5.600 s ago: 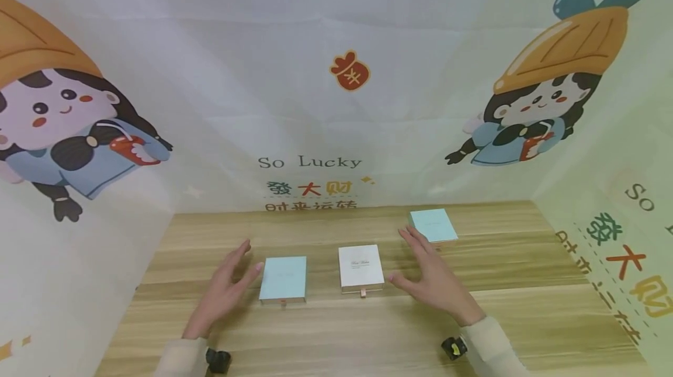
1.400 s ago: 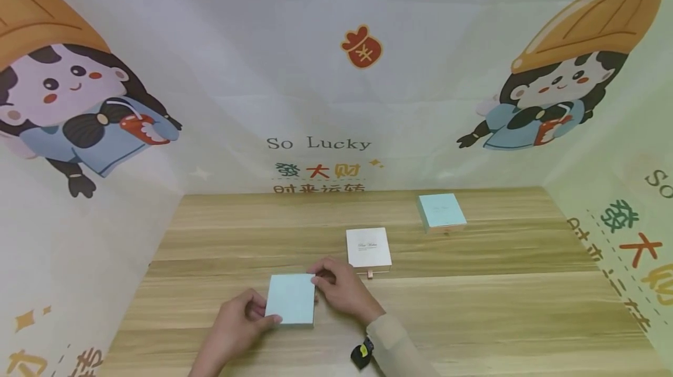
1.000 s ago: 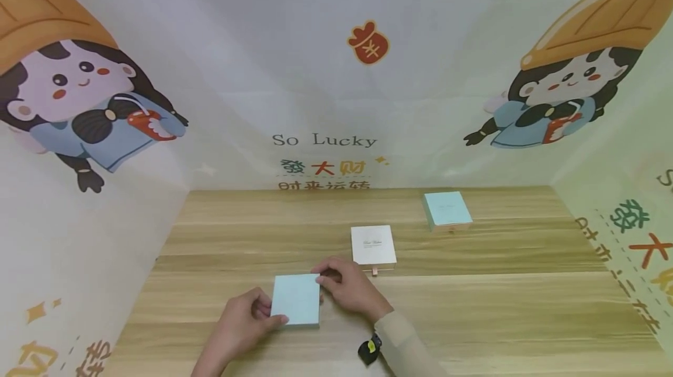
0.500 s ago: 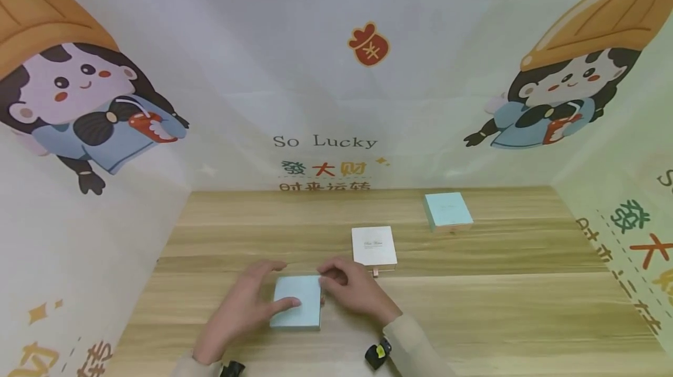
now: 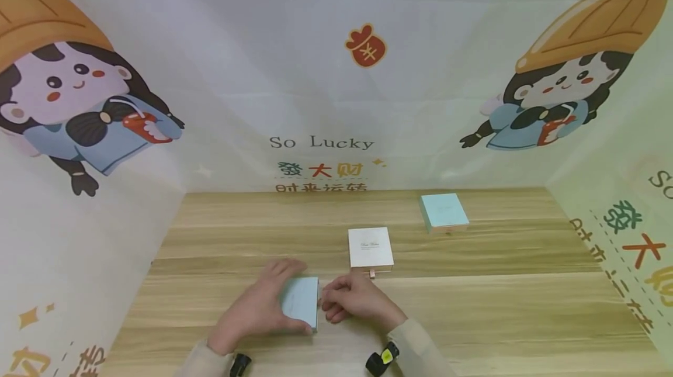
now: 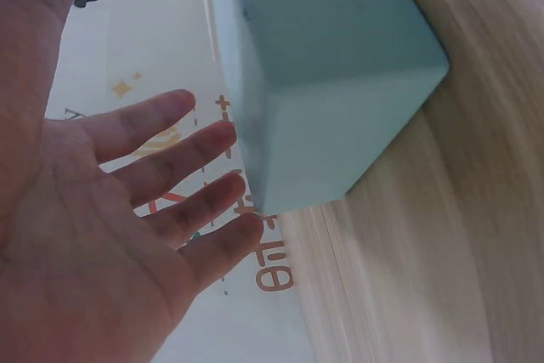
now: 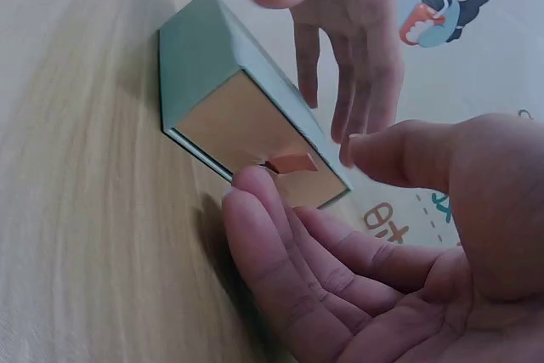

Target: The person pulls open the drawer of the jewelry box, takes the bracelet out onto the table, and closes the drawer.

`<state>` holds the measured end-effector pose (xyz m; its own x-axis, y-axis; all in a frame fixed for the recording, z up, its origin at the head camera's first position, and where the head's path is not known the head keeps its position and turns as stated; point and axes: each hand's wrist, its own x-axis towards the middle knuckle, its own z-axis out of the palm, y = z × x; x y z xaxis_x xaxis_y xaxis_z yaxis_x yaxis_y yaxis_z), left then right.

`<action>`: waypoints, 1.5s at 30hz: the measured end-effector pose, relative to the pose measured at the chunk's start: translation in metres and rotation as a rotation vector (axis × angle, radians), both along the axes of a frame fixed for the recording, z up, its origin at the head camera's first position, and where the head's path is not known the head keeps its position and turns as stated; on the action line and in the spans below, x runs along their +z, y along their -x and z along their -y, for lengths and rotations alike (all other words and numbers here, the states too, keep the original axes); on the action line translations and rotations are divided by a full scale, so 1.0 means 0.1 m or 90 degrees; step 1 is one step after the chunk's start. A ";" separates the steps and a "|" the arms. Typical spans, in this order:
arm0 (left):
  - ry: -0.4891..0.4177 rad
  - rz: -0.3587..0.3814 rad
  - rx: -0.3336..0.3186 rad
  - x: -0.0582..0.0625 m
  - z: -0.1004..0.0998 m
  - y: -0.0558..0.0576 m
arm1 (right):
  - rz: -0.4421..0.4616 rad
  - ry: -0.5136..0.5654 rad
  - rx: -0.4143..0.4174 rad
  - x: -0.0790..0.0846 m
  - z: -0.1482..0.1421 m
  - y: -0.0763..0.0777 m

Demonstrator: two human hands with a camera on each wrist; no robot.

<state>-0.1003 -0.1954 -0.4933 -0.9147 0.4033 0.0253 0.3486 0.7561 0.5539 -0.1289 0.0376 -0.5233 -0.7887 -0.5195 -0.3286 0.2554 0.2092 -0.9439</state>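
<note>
A light blue drawer box [image 5: 301, 304] lies on the table, its tan drawer front facing right and a small pinkish-orange ribbon tab [image 7: 293, 163] sticking out of it. My left hand [image 5: 260, 307] spans the box from its left side, thumb by the near edge and fingers by the far edge. In the left wrist view its fingers [image 6: 183, 155] are nearly straight beside the blue side. My right hand [image 5: 357, 298] is at the drawer end with bent, loose fingers. In the right wrist view a fingertip is right at the tab, while the thumb stands apart from it.
A white drawer box [image 5: 370, 247] with a ribbon tab facing me stands just beyond my right hand. Farther back on the right is another light blue box [image 5: 444, 210]. Printed cloth walls [image 5: 231, 102] enclose the wood-grain table [image 5: 499, 307].
The blue box was turned earlier, its tab now facing right instead of toward me. Since half a second ago my left hand widened across it and my right hand left its corner for the tab.
</note>
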 end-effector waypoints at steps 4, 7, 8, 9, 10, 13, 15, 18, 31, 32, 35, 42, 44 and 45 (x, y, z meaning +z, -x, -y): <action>0.028 0.003 -0.023 -0.04 -0.02 -0.02 | 0.007 -0.006 -0.002 -0.02 0.03 -0.04; 0.049 0.009 -0.024 -0.05 -0.04 -0.03 | -0.004 -0.008 0.003 -0.02 0.05 -0.07; 0.056 0.009 -0.023 -0.04 -0.04 -0.04 | -0.007 -0.009 0.002 -0.02 0.06 -0.08; 0.059 0.009 -0.022 -0.04 -0.05 -0.04 | -0.012 -0.013 0.000 -0.01 0.07 -0.09; 0.063 0.010 -0.020 -0.04 -0.05 -0.04 | -0.017 -0.017 -0.002 0.00 0.08 -0.09; 0.072 0.006 -0.014 -0.02 -0.07 -0.04 | -0.030 -0.032 -0.013 0.01 0.10 -0.10; 0.077 0.006 -0.010 -0.02 -0.08 -0.04 | -0.041 -0.041 -0.016 0.02 0.11 -0.11; 0.082 0.010 -0.005 -0.03 -0.10 -0.03 | -0.056 -0.055 -0.016 0.02 0.12 -0.11; 0.082 0.017 -0.015 0.00 -0.12 -0.01 | -0.149 -0.104 -0.030 -0.04 0.19 -0.13; 0.084 0.012 -0.016 -0.01 -0.12 -0.01 | -0.167 -0.114 -0.032 -0.05 0.19 -0.14; 0.089 0.005 -0.016 -0.02 -0.12 -0.02 | -0.212 -0.144 -0.035 -0.07 0.21 -0.16; 0.090 0.017 -0.010 -0.02 -0.13 -0.03 | -0.278 -0.192 -0.030 -0.05 0.21 -0.18; 0.091 0.016 -0.008 -0.02 -0.13 -0.03 | -0.289 -0.199 -0.031 -0.05 0.21 -0.18; 0.091 0.015 -0.006 -0.02 -0.13 -0.03 | -0.295 -0.201 -0.031 -0.05 0.20 -0.18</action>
